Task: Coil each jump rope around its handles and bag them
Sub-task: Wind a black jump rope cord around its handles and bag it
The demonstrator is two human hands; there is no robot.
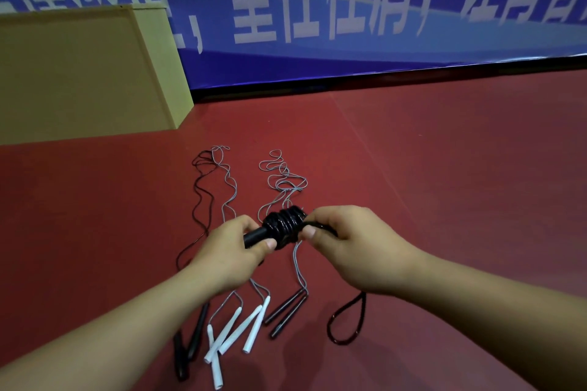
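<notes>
Black jump rope (284, 225) is up off the red floor (444, 168), mostly coiled. Left hand (232, 251) grips the handles, right hand (346, 241) pinches the loose cord. Looks light but springy, so I'd keep tension or it'll unwind.

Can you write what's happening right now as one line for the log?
step: coiling black rope on its handles | left hand: grips handles | right hand: pinches rope end | uncoiled ropes on floor | bag: not seen

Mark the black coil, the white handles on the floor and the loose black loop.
black coil (286, 225), head view: middle of the wraps.
white handles (236, 332), head view: one handle's shaft.
loose black loop (330, 325), head view: its left strand.
</notes>
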